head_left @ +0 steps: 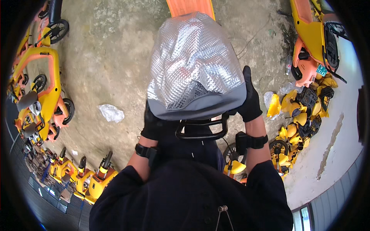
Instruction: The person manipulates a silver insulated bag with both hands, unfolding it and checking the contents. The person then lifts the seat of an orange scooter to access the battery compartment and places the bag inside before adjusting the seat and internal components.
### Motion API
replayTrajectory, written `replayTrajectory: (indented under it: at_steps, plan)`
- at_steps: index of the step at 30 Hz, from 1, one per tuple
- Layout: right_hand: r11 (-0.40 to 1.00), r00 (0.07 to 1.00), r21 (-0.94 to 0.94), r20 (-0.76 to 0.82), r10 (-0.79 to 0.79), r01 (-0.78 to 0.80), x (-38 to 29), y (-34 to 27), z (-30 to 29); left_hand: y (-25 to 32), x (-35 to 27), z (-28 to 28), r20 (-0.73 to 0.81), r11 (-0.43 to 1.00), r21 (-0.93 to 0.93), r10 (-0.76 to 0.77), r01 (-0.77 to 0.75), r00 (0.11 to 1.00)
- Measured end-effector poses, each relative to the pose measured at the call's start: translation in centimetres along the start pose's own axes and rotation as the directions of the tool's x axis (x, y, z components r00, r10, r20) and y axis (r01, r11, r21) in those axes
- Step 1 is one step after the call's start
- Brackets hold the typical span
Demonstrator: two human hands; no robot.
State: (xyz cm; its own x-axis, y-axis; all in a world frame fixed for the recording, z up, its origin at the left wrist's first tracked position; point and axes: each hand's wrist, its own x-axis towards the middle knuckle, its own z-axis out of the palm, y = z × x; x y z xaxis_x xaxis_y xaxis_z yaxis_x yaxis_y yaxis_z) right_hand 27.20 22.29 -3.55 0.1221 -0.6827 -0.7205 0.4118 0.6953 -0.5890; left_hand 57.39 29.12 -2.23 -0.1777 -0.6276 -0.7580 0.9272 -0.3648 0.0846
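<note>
A silver, quilted reflective cover (193, 57) with a grey fabric hem (202, 106) is draped over what looks like a scooter seat in front of me. Both my hands wear black gloves and hold the cover by its near lower edges. My left hand (152, 124) is at the left corner of the hem, its fingers partly hidden beneath the fabric. At the right edge, my right hand (251, 101) presses along the side with its fingers pointing forward. Below the hem a black metal grab rail (202, 135) sticks out towards me. Beyond the cover shows an orange panel (190, 6).
Yellow-and-orange scooters (47, 95) line the left, and another scooter (310, 43) stands at upper right. A heap of yellow plastic parts and black baskets (303, 106) lies along the right wall (332, 138). A crumpled clear plastic sheet (111, 113) lies on the concrete floor (112, 57).
</note>
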Motion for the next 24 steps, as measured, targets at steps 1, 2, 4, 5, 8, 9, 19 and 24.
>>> replayTrajectory:
  at_steps: [1, 2, 4, 5, 8, 9, 19, 24]
  plan:
    - [0.859, 0.99, -0.493, 0.035, -0.139, 0.138, -1.2, -0.5, 1.1, 0.3, 0.1, -1.0, -0.083, 0.952, 0.288, 0.129, -0.1, 0.988]
    - [0.478, 0.959, -0.855, 0.072, -0.275, 0.201, -2.4, -0.9, 2.3, 0.3, -0.6, -2.1, -0.076, 0.951, 0.296, 0.115, -0.087, 0.99]
    - [0.499, 0.978, -0.855, -0.197, -0.065, -0.139, -1.0, -1.6, 0.5, -0.9, -0.4, -1.2, -0.115, 0.847, 0.531, 0.099, -0.023, 0.988]
    - [0.217, 0.977, -0.974, -0.111, -0.181, -0.071, -1.2, -0.5, 0.0, -1.0, -0.2, -2.9, -0.164, 0.684, 0.729, 0.145, 0.021, 0.976]
    - [-0.103, 0.937, -0.991, -0.043, -0.348, -0.083, 0.0, 2.7, -2.1, -1.9, 1.7, -3.9, -0.145, 0.233, 0.969, 0.285, 0.078, 0.947]
    - [-0.076, 0.941, -0.989, -0.095, -0.324, -0.126, 0.2, 3.1, -1.8, -2.1, 1.9, -4.2, -0.131, 0.169, 0.982, 0.328, 0.079, 0.936]
    - [0.253, 0.964, -0.967, -0.088, -0.25, -0.023, -1.5, 1.9, 0.2, -1.7, 2.8, -5.1, 0.047, 0.686, 0.714, 0.155, -0.141, 0.987]
    - [0.936, 0.951, -0.348, -0.273, -0.145, 0.042, 0.1, 4.1, -3.5, -2.2, -0.1, 0.0, 0.061, 0.942, 0.208, -0.282, 0.264, 0.958]
